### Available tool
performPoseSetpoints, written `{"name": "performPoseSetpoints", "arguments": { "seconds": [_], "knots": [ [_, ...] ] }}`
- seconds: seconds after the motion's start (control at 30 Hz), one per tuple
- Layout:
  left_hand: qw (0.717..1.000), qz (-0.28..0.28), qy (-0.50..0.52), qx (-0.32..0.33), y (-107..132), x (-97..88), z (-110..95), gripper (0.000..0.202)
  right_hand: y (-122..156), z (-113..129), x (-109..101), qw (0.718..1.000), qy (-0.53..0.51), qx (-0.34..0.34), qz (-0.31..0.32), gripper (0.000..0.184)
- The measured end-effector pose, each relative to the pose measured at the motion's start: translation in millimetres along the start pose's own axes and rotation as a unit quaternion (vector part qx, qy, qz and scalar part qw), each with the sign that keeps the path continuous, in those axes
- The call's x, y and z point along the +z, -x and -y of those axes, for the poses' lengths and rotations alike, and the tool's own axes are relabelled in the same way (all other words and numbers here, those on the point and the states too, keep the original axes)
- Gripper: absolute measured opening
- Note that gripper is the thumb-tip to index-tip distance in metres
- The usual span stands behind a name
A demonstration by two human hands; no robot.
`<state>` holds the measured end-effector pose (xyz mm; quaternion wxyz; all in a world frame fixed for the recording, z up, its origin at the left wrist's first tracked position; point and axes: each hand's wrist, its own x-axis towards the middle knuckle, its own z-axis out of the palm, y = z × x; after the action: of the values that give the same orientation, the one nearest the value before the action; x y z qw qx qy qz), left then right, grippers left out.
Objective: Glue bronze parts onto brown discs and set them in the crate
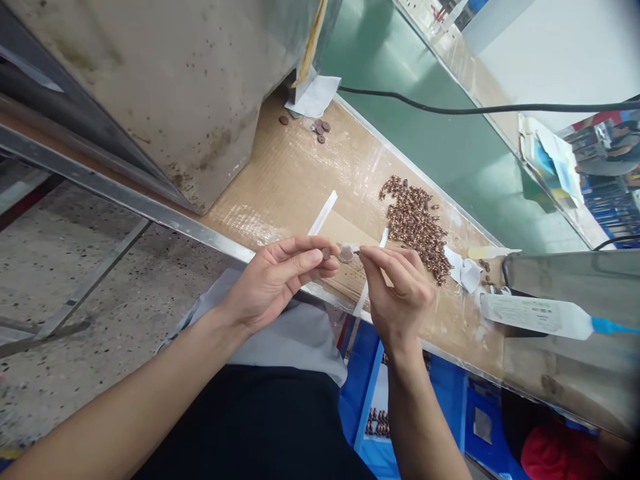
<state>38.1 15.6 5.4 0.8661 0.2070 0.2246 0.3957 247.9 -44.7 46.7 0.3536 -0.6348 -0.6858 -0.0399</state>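
Observation:
My left hand is closed, with a small round brown disc pinched between thumb and fingers. Thumb and forefinger of my right hand are pressed together on a tiny dark piece whose kind I cannot make out. Between the fingertips of both hands sits a small clear, whitish cup-like thing, low over the worktop's front part. A heap of small copper-coloured metal parts lies just beyond my right hand. Several brown discs lie farther back on the worktop.
Brown cardboard covers the worktop, with white strips across it. At right lie a white bottle with blue nozzle and crumpled paper. A large metal housing stands at left. Blue trays are below; a green belt runs behind.

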Motion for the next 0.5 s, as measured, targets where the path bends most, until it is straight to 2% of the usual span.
{"name": "performPoseSetpoints", "arguments": {
  "seconds": [0.2,0.5],
  "knots": [
    [1.000,0.003,0.011,0.003,0.4,3.3,-1.4,0.011,0.4,0.0,1.0,0.999,0.021,-0.030,-0.012,0.021],
    [1.000,-0.004,0.008,0.000,0.4,3.0,-1.6,0.014,-0.1,-0.8,2.0,0.998,0.035,-0.052,-0.011,0.024]
  ]
}}
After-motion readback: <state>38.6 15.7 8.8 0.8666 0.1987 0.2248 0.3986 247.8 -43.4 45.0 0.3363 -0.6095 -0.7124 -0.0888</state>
